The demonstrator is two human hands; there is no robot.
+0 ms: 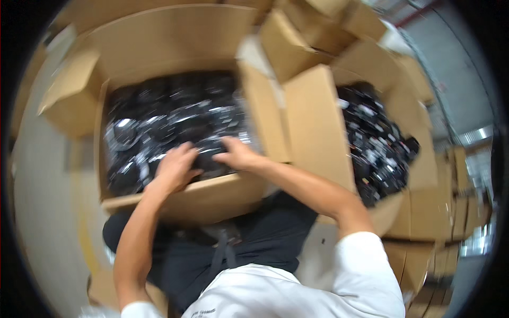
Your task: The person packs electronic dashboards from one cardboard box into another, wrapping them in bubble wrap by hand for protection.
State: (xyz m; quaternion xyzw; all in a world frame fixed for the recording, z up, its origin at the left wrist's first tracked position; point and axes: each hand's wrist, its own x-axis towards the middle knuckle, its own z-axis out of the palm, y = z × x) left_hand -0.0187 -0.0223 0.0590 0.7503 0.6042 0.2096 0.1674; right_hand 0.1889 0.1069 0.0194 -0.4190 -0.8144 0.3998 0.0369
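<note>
1. A dark, plastic-wrapped item (210, 166) sits between the two hands, in the near row of a packed open carton. Motion blur hides its outline, so I cannot tell its long axis or which way it points.
2. Around it, more black wrapped pieces (159, 127) lie in rows running left to right, their clear film glinting.
3. The left hand (177, 165) reaches over the carton's near edge, back upward, fingers pointing forward and slightly right; its thumb stands apart, toward the right.
4. The right hand (239, 153) comes in from the right, fingers pointing left, thumb and forefinger spread. Whether either hand grips the item, I cannot tell.
5. The left forearm rises steeply; the right one slants up and leftward from a bent elbow.
6. The open carton (185, 209) stands just in front of dark trousers (254, 228), its far flap raised.
7. To the right, a second open carton (318, 122) holds loose, jumbled black pieces (379, 143).
</note>
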